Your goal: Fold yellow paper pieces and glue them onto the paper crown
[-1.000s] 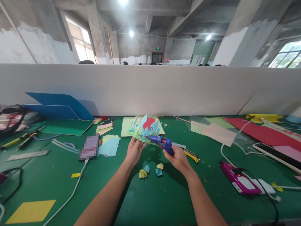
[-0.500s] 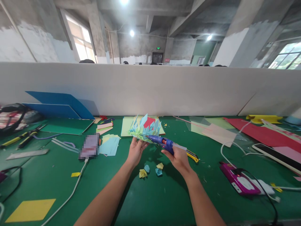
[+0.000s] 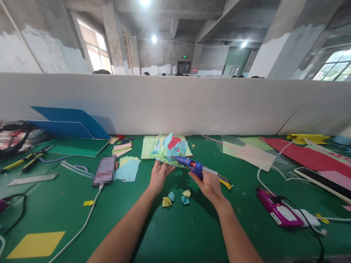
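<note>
My left hand [image 3: 159,176] holds a folded-paper flower [image 3: 163,151] from below, its pointed petals light blue and pale yellow-green. In my right hand [image 3: 210,184] is a blue hot glue gun [image 3: 190,163] with a clear glue stick in its back end. The gun's nozzle is at the right front petals; whether it touches them I cannot tell. On the green table below lie small folded pieces, a yellow one [image 3: 166,202] and a blue one [image 3: 185,199] among them. A yellow utility knife [image 3: 225,182] lies just beyond my right hand, partly hidden by it.
Paper sheets [image 3: 128,170] and a phone [image 3: 104,170] on a white cable lie to the left. At the right are a magenta power strip [image 3: 279,208], a white-edged phone [image 3: 323,182] and red paper [image 3: 290,153]. Behind the table [image 3: 109,226] stands a white partition [image 3: 175,104].
The glue gun's nozzle has moved very slightly right and down along the petals. The flower has tilted a little in my left hand. Everything on the table stays put.
</note>
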`<state>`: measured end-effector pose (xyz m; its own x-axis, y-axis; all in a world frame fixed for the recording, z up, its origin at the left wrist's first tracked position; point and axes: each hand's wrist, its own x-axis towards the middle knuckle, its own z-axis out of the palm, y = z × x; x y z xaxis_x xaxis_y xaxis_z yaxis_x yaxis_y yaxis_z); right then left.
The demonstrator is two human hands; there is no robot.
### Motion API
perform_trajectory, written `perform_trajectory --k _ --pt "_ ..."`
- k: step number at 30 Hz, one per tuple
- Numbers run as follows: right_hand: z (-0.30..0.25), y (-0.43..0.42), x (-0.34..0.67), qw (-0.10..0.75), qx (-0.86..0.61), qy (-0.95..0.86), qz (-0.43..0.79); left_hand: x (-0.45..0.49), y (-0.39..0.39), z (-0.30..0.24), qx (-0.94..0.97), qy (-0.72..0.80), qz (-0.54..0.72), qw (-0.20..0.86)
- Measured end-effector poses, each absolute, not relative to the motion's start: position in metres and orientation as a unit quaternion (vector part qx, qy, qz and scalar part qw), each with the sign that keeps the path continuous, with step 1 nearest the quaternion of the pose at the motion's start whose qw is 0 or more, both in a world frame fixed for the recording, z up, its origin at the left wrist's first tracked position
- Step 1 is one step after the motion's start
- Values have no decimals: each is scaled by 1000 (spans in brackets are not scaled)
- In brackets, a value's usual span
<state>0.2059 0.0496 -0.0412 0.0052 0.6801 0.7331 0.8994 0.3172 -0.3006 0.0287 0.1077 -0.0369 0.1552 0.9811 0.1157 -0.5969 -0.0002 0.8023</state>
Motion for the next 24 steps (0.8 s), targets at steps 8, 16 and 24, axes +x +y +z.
perform_trajectory --k 8,16,24 --pt "-43 47 207 411 -577 -700 -98 28 110 -38 378 256 607 651" --pt "-44 49 209 440 -599 -668 -41 28 109 -37 378 256 613 645" --pt "-44 49 220 470 -641 -606 36 28 113 -38 367 256 641 624"
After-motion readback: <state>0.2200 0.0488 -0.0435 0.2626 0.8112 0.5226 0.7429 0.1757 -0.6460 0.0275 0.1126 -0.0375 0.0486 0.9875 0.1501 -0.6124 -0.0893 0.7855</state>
